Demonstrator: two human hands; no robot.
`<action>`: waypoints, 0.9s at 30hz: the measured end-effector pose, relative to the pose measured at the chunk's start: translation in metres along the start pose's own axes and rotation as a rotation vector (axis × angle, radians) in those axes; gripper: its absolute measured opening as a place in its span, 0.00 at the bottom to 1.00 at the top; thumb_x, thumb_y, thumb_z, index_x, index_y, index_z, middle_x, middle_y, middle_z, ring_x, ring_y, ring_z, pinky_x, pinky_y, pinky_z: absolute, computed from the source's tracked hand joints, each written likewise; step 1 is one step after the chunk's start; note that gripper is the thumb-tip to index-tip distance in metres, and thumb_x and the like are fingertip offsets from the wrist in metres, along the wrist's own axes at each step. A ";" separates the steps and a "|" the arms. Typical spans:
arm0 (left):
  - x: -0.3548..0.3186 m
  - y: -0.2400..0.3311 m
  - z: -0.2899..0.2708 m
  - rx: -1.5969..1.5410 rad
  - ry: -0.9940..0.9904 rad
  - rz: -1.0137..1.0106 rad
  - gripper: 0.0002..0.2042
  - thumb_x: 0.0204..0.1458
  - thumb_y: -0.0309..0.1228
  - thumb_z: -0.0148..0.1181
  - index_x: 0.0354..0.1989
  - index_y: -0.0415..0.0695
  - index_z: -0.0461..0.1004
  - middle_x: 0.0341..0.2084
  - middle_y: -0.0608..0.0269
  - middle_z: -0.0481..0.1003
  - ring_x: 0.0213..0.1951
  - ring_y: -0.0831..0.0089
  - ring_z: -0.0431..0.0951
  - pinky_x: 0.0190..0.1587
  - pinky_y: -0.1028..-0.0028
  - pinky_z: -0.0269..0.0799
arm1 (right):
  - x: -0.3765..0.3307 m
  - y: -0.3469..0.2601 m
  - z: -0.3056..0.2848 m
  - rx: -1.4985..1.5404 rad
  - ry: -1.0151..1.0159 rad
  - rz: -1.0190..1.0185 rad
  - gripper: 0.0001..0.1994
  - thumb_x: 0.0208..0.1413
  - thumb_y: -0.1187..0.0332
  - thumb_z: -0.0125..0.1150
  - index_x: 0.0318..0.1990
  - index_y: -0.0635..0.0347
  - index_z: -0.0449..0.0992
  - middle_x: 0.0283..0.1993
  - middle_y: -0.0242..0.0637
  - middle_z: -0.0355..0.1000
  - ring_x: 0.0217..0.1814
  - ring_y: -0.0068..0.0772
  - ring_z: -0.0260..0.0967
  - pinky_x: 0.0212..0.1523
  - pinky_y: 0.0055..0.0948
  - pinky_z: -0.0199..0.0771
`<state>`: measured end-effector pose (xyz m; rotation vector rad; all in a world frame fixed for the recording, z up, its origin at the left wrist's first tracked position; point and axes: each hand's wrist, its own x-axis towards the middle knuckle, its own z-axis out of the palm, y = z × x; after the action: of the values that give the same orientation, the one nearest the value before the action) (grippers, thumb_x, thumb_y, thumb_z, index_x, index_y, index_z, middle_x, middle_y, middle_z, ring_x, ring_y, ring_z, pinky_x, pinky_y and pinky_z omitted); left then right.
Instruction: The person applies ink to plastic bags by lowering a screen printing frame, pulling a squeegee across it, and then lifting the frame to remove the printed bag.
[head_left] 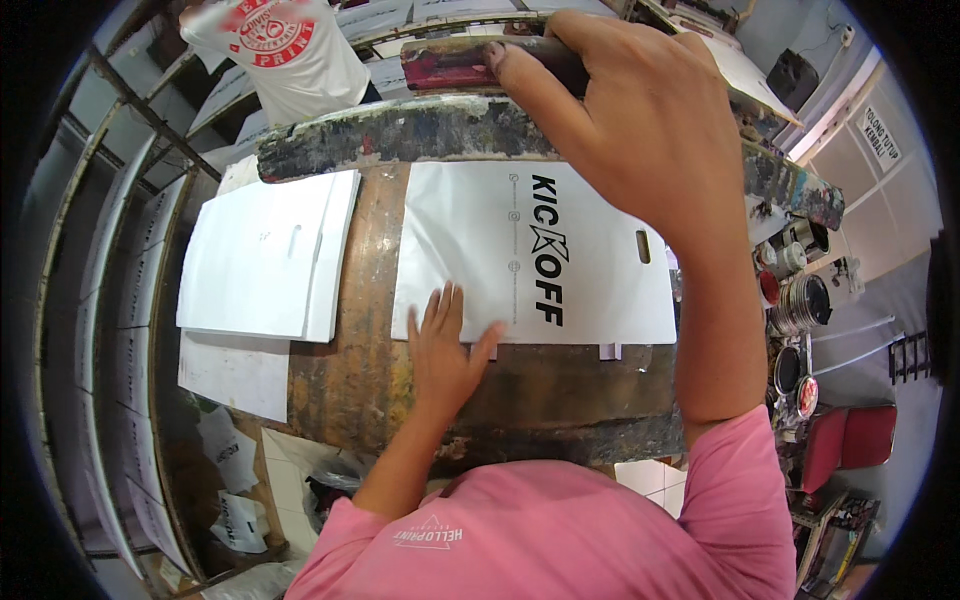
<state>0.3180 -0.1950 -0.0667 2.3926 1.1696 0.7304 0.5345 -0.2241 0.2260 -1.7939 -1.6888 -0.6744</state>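
Left hand [445, 345] flat on printed white bag [560, 255]

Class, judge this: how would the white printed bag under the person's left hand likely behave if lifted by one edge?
The thin white printed bag with a die-cut handle slot lies perfectly flat, so it probably flops and weighs little. The left hand presses its lower edge, suggesting it slides easily on the paint-stained worktable.

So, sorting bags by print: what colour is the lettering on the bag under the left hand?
Black on the white bag, clearest in the head view.
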 end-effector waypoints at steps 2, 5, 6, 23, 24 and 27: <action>0.032 0.013 -0.009 -0.113 0.145 0.056 0.33 0.63 0.49 0.67 0.63 0.29 0.75 0.61 0.39 0.77 0.62 0.42 0.76 0.67 0.44 0.65 | 0.002 0.003 0.007 -0.001 0.015 -0.005 0.24 0.65 0.48 0.57 0.30 0.62 0.80 0.25 0.44 0.76 0.29 0.48 0.73 0.46 0.46 0.68; 0.063 0.018 -0.017 -0.238 0.358 0.081 0.18 0.60 0.30 0.71 0.55 0.33 0.83 0.45 0.43 0.85 0.39 0.55 0.86 0.43 0.61 0.82 | -0.003 0.007 0.019 0.002 0.067 -0.014 0.23 0.63 0.46 0.62 0.34 0.60 0.83 0.29 0.47 0.79 0.35 0.54 0.78 0.45 0.49 0.70; 0.065 0.016 -0.020 -0.286 0.340 0.000 0.17 0.61 0.28 0.69 0.56 0.34 0.82 0.45 0.44 0.86 0.38 0.58 0.86 0.41 0.63 0.82 | -0.006 0.008 0.021 -0.012 0.091 -0.038 0.24 0.63 0.45 0.61 0.32 0.60 0.83 0.29 0.46 0.80 0.35 0.52 0.79 0.46 0.50 0.70; 0.017 -0.227 -0.238 -0.420 0.380 -0.315 0.29 0.51 0.17 0.60 0.65 0.36 0.78 0.39 0.67 0.83 0.27 0.88 0.71 0.31 0.83 0.69 | -0.019 0.002 0.023 -0.041 0.092 -0.007 0.23 0.64 0.47 0.63 0.38 0.63 0.83 0.32 0.48 0.78 0.37 0.53 0.75 0.47 0.47 0.67; 0.021 -0.246 -0.251 -0.359 0.354 -0.278 0.30 0.49 0.18 0.59 0.66 0.36 0.78 0.46 0.63 0.83 0.27 0.86 0.72 0.32 0.81 0.72 | -0.020 0.002 0.022 -0.047 0.087 -0.004 0.24 0.65 0.47 0.63 0.41 0.64 0.83 0.34 0.49 0.79 0.38 0.54 0.75 0.47 0.46 0.67; 0.038 -0.305 -0.284 -0.331 0.246 -0.307 0.33 0.46 0.19 0.58 0.68 0.36 0.76 0.51 0.55 0.83 0.40 0.74 0.82 0.40 0.74 0.79 | -0.022 0.000 0.022 -0.062 0.145 -0.037 0.23 0.62 0.48 0.63 0.33 0.62 0.82 0.29 0.47 0.78 0.36 0.51 0.76 0.46 0.46 0.66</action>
<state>-0.0180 0.0432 0.0057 1.8409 1.3522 1.0407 0.5321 -0.2244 0.1950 -1.7150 -1.6241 -0.8599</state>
